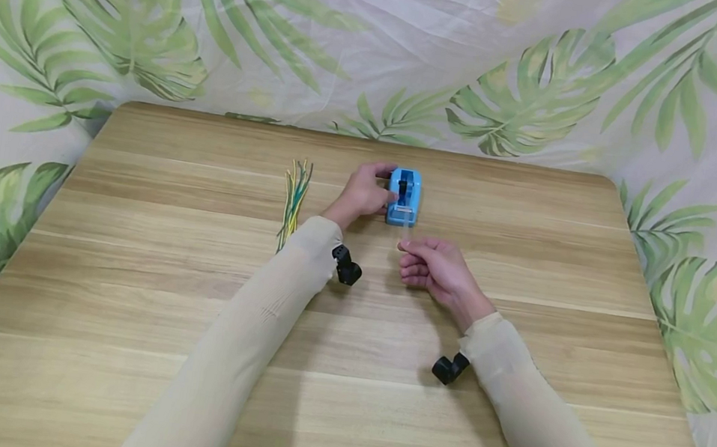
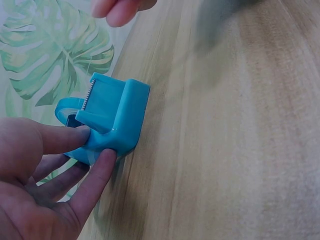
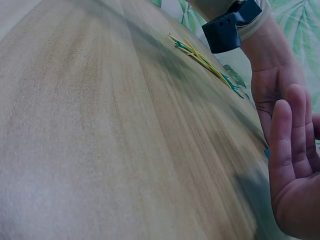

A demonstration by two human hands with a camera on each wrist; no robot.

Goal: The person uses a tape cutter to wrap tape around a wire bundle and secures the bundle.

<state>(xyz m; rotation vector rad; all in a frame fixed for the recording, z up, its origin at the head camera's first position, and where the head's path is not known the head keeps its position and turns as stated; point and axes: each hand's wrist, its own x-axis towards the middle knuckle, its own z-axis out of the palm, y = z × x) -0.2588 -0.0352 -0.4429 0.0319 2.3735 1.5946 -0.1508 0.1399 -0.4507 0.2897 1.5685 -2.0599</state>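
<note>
A blue tape dispenser (image 1: 410,217) stands near the back of the table, its serrated cutting edge (image 2: 88,95) visible in the left wrist view. My left hand (image 1: 365,191) grips its left side, thumb at the top and the other fingers along the side. From the dispenser's front a strip of clear tape (image 1: 405,233) runs toward me. My right hand (image 1: 437,268) pinches the end of this strip between thumb and forefinger. In the right wrist view, the right hand's fingers cover nearly all of the dispenser, and the tape cannot be made out.
Left of the left hand lies a loose bundle of thin yellow and green wires (image 1: 296,196), partly behind the left forearm. The wooden table (image 1: 186,291) meets a leaf-patterned cloth (image 1: 409,49) along its back edge and sides.
</note>
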